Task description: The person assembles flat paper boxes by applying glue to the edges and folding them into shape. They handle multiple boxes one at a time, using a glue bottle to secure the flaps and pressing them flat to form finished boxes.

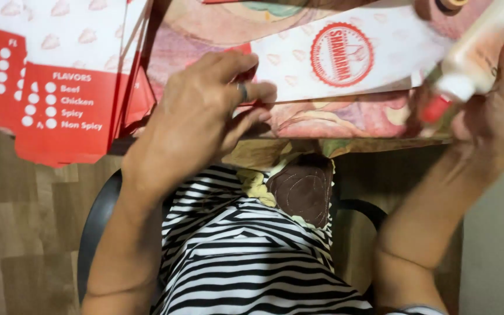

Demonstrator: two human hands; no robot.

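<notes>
Pressing flat carton [345, 58] — left fingers [252, 93] spread; right hand [497, 99] gripping bottle [473, 58].

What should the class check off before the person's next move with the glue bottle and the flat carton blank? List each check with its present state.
1. Left hand pressing on the flat carton blank: ok, fingers rest on its edge.
2. Right hand gripping the glue bottle: ok.
3. Bottle's red nozzle pointing down toward the blank: ok, tilted that way.
4. Nozzle touching the blank: cannot tell, blurred.
5. Stack of red and white blanks lying apart from the working piece: ok, at the far left.
6. Glue already on the flap: cannot tell.
</notes>
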